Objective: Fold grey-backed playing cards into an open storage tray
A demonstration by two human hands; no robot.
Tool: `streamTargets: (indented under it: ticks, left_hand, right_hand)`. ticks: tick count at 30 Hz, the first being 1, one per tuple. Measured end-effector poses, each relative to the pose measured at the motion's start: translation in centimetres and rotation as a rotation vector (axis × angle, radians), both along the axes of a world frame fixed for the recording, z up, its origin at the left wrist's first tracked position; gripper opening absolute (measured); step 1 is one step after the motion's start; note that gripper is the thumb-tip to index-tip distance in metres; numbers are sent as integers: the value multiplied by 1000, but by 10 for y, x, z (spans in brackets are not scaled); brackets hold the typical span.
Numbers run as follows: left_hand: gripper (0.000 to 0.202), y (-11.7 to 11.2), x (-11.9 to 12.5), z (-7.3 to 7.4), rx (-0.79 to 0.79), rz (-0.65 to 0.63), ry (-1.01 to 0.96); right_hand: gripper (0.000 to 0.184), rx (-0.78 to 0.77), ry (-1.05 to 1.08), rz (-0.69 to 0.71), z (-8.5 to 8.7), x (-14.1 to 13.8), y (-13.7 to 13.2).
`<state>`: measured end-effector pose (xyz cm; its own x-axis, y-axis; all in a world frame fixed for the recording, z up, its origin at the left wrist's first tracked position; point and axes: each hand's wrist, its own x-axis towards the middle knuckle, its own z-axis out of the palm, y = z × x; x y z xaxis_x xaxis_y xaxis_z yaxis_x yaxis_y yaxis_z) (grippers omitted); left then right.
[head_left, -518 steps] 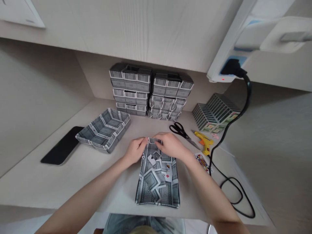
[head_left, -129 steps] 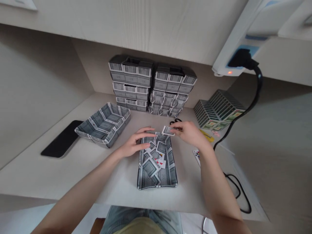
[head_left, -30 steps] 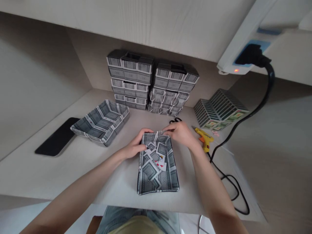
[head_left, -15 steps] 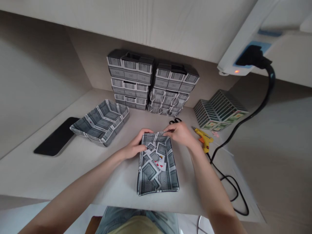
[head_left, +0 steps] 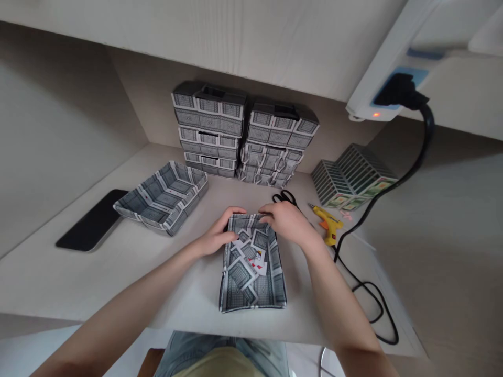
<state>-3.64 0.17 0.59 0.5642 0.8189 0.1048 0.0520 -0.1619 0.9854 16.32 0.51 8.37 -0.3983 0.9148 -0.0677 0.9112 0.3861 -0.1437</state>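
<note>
A grey patterned tray made of playing cards (head_left: 275,277) lies on the desk in front of me, with card pieces overlapping across its bottom. My left hand (head_left: 220,233) grips its far left corner, thumb inside and fingers round the outside. At the far wall, my right hand (head_left: 285,220) pinches the rim near the right corner, fingers behind and thumb on the inner side. Part of that corner is hidden by the right hand. Black-handled scissors (head_left: 286,197) lie just beyond the right hand, their blades partly hidden.
A second card tray (head_left: 184,209) sits to the left beside a black phone (head_left: 88,222). Stacked card boxes (head_left: 212,123) stand at the back. On the right are a yellow glue gun (head_left: 331,225) with its cord, bundled cards (head_left: 353,175) and a power strip (head_left: 369,99) overhead.
My right hand has shifted slightly left along the far rim, its thumb now lower inside the wall. More of the scissors shows. The left hand stays in place.
</note>
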Motion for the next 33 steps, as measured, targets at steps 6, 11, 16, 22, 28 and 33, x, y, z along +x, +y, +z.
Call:
streamTargets:
  ticks: [6, 11, 16, 22, 28, 33]
  left_hand:
    - [48, -1, 2, -3, 19, 40, 26]
    - [46, -2, 3, -3, 33, 61, 47]
    - [47, -2, 3, -3, 24, 53, 37]
    - [46, -2, 3, -2, 33, 53, 49]
    - [47, -4, 5, -1, 43, 70, 54]
    - [47, -5, 6, -2, 34, 80, 39]
  right_hand:
    - [26, 29, 104, 12, -3, 1, 4]
    - [24, 24, 77, 7, -6, -3, 7]
    - [23, 52, 27, -5, -8, -5, 4]
    - [21, 42, 128, 34, -9, -4, 4]
    - [23, 53, 226, 40, -12, -2, 7]
    - [22, 65, 287, -3, -17, -2, 10]
